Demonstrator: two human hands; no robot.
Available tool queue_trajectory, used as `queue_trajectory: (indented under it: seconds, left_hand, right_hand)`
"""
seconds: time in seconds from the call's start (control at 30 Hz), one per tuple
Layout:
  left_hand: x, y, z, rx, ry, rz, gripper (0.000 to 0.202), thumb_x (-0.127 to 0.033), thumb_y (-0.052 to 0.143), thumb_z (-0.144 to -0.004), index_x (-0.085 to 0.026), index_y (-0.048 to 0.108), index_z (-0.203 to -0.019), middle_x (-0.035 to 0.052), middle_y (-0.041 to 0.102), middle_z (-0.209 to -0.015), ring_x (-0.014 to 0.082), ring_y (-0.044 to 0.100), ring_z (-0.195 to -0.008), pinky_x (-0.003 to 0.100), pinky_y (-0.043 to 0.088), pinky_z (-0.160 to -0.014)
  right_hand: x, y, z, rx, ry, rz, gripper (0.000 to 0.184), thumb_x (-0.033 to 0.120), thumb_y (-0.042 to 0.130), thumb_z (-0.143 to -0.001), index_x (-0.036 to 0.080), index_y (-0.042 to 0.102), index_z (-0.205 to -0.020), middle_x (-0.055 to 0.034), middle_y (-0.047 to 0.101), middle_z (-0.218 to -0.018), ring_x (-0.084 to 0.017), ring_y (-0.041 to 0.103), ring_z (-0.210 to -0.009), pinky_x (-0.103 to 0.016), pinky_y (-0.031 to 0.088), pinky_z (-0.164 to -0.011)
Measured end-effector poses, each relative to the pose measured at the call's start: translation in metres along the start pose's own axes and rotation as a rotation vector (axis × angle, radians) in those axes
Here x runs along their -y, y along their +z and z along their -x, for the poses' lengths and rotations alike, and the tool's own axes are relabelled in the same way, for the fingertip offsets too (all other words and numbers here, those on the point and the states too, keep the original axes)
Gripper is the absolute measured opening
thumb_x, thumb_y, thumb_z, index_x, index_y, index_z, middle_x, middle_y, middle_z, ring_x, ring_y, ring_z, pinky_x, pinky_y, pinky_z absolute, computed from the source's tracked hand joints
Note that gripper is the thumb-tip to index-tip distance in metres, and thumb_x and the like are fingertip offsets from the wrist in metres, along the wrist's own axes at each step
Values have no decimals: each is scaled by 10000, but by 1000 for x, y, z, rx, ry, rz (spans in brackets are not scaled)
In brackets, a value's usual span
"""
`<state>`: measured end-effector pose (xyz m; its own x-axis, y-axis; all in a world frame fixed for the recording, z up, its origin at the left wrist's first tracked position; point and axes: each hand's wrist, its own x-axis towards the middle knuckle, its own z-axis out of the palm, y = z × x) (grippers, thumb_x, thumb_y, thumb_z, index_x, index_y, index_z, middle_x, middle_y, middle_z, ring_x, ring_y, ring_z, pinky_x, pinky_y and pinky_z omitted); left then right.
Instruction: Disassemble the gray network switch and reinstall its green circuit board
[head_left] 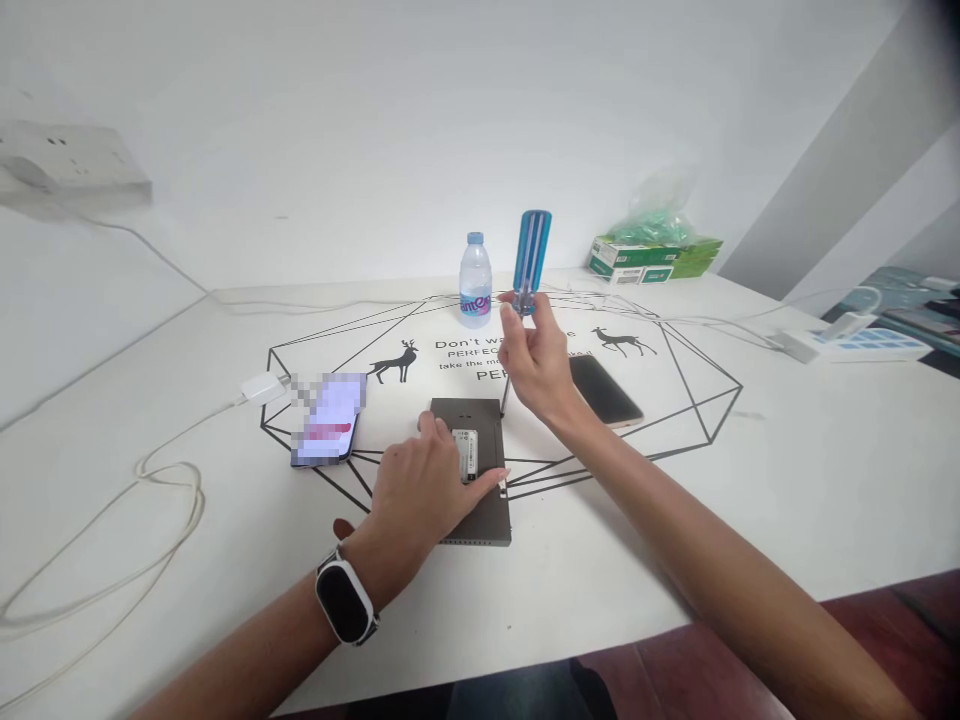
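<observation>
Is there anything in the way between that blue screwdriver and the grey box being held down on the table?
Nothing visible blocks it. The right hand holds the screwdriver upright, its shaft running down to the far right corner of the grey box. The left hand lies flat on the box's nearer part, clear of that corner.

The left hand [420, 490] lies palm down, fingers [480, 485] spread flat and pressing, its forearm coming in from the lower left with a watch on the wrist. The right hand [536, 355] is raised, wrist bent, fingers [514, 315] pinched closed in an upright grip.
</observation>
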<state>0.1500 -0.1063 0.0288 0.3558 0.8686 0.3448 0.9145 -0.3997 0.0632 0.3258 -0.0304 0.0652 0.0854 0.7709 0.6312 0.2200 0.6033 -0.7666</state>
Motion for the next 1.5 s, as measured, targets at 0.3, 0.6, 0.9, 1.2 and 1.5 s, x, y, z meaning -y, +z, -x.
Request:
queue_trajectory:
  seconds: [0.3, 0.6, 0.9, 1.2, 1.5]
  left_hand:
    - [22, 19, -76, 130, 320, 831, 344, -378, 597, -986, -187, 701, -1252, 111, 735, -1261, 256, 679, -1149, 404, 554, -985]
    - [14, 28, -68, 134, 229, 988, 282, -341, 590, -995, -161, 807, -1008, 43, 821, -970, 215, 737, -901, 310, 559, -835]
    - [14, 29, -68, 90, 205, 967, 274, -368, 622, -969, -174, 815, -974, 41, 827, -956, 205, 727, -833, 315, 562, -797]
    - [15, 31, -68, 77, 199, 986, 232, -365, 667, -947, -180, 807, -928, 41, 822, -932, 198, 731, -835, 321, 561, -811]
    - [16, 33, -71, 87, 161, 1002, 243, -377, 709, -916, -163, 765, -815, 37, 781, -821, 181, 690, -779, 311, 535, -776]
  right_hand:
    - [-5, 3, 6, -5, 15, 0, 351, 622, 458, -1028, 302, 525, -1155, 85, 407, -554, -141, 411, -449, -302, 325, -482]
    - [-3, 2, 13, 53, 1, 26, 370, 603, 437, -1041, 298, 535, -1229, 80, 410, -577, -146, 418, -464, -309, 359, -517]
    - [-4, 3, 13, 60, -3, -20, 354, 590, 431, -1042, 314, 558, -1225, 79, 393, -572, -146, 408, -463, -308, 366, -497]
    - [2, -3, 10, 152, 17, -36, 408, 559, 378, -1063, 300, 577, -1307, 75, 427, -563, -144, 429, -480, -306, 388, -500]
    - [-1, -19, 17, 276, 178, -215, 332, 441, 796, -846, 235, 540, -891, 22, 708, -711, -119, 610, -525, -284, 503, -531]
